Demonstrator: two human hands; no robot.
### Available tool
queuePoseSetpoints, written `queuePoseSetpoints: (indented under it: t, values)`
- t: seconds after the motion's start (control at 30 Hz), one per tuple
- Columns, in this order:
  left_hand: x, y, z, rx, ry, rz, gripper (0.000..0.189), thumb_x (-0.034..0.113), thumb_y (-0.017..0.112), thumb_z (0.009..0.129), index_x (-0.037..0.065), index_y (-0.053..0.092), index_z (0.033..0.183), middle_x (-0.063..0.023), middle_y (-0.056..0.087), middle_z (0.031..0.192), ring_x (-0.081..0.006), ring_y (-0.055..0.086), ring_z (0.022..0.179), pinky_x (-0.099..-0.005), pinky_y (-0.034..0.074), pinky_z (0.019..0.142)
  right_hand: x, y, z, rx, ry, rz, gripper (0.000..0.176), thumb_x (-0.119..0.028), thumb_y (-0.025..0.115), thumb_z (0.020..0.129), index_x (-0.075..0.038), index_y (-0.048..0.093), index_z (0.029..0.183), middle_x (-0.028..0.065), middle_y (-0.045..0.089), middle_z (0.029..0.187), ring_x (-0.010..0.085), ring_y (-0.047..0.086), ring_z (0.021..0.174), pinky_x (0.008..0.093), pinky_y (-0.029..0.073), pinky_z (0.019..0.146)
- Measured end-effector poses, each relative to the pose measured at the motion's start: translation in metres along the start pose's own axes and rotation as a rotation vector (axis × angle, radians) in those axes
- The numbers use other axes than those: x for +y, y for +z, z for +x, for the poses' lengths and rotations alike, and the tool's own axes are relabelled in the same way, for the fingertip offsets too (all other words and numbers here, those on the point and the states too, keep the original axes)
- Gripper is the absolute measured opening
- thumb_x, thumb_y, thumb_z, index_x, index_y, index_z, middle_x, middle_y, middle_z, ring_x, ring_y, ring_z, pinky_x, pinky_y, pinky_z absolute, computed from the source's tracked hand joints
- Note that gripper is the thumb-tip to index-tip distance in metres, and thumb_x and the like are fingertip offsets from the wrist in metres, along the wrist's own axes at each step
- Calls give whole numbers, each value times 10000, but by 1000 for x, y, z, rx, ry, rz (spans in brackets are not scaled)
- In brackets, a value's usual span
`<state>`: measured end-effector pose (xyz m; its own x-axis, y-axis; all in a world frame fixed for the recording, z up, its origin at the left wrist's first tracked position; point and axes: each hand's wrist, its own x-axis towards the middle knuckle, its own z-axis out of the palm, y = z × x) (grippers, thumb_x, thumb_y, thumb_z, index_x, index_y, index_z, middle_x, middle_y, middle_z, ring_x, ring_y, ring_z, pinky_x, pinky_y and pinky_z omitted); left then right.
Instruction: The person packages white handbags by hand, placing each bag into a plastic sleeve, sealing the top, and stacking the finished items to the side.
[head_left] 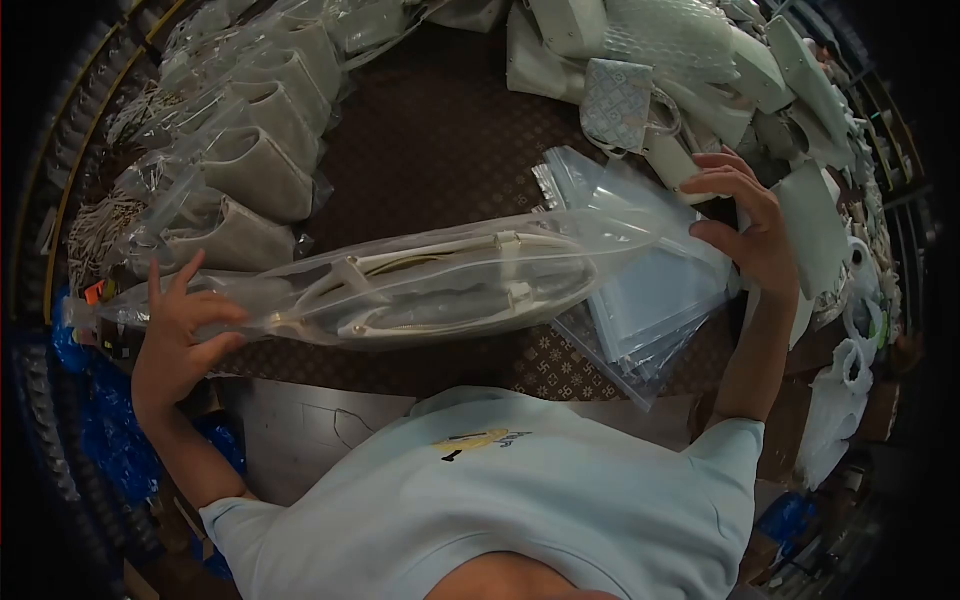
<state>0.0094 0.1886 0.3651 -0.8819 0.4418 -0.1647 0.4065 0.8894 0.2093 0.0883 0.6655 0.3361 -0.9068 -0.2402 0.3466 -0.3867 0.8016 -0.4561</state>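
A clear plastic bag with a white handbag inside lies stretched across the dark patterned table in front of me. My left hand grips the bag's left end, fingers spread over the plastic. My right hand holds the bag's right end, fingers curled around its edge, just above a stack of empty clear bags.
A row of bagged pale handbags lines the table's left side. Unpacked white bags and a patterned pouch are piled at the back right. Blue wrapping lies lower left; white plastic hangs at the right edge.
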Motion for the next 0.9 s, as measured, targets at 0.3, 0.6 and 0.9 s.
queuePoseSetpoints:
  t: [0.3, 0.6, 0.9]
  values:
    - [3, -1, 0, -72, -1, -74, 211, 154, 699, 596, 129, 698, 805, -17, 658, 915, -297, 319, 1291, -490, -82, 1090, 29, 34, -21, -11, -107, 193, 274, -121, 775, 592, -80, 667, 841, -2, 659, 854, 218, 554, 1020, 374, 385, 928]
    - [-6, 4, -7, -51, -14, -101, 175, 140, 692, 604, 122, 689, 778, -16, 654, 900, -294, 348, 1275, -483, -71, 1092, 20, 45, -23, 111, 10, 189, 130, -89, 742, 652, -73, 651, 744, -7, 642, 773, 177, 593, 894, 344, 429, 850]
    - [41, 8, 19, 352, 186, 54, 404, 358, 712, 662, 118, 640, 979, -34, 634, 990, -275, 438, 1200, -502, 40, 1086, 23, 55, -28, 255, 20, 207, 139, -18, 710, 681, -29, 592, 753, 13, 603, 724, 183, 552, 807, 284, 445, 705]
